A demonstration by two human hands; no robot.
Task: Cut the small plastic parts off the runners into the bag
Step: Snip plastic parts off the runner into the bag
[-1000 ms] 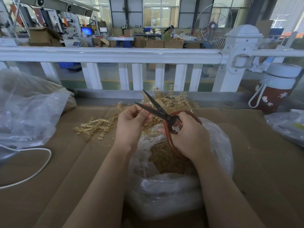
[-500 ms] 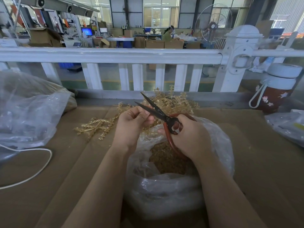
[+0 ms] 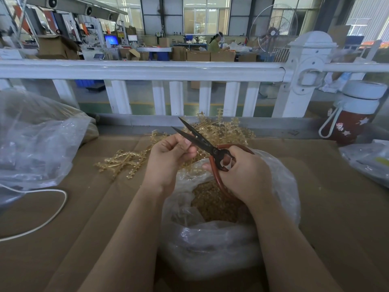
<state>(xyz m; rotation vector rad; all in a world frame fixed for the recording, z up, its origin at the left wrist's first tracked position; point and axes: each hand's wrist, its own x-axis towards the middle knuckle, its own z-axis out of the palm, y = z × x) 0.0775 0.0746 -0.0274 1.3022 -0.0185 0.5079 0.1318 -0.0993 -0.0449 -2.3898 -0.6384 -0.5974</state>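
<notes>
My right hand (image 3: 242,173) grips red-handled scissors (image 3: 202,142) with dark blades open and pointing up and left. My left hand (image 3: 170,157) pinches a small piece of amber plastic runner right at the blades; the piece is mostly hidden by my fingers. Both hands are over the mouth of a clear plastic bag (image 3: 280,186) that holds a mass of small amber parts (image 3: 212,203). A pile of amber runners (image 3: 223,129) lies behind the hands, and more runners (image 3: 124,161) lie to the left on the cardboard.
Brown cardboard (image 3: 336,218) covers the table. A large clear bag (image 3: 35,144) sits at left with a white cable (image 3: 52,213) in front. A red bottle with a white lid (image 3: 355,114) and another plastic bag (image 3: 368,159) are at right. A white railing (image 3: 147,70) borders the far edge.
The scissor blades have stayed open and shifted slightly; both hands remain over the bag in nearly the same place.
</notes>
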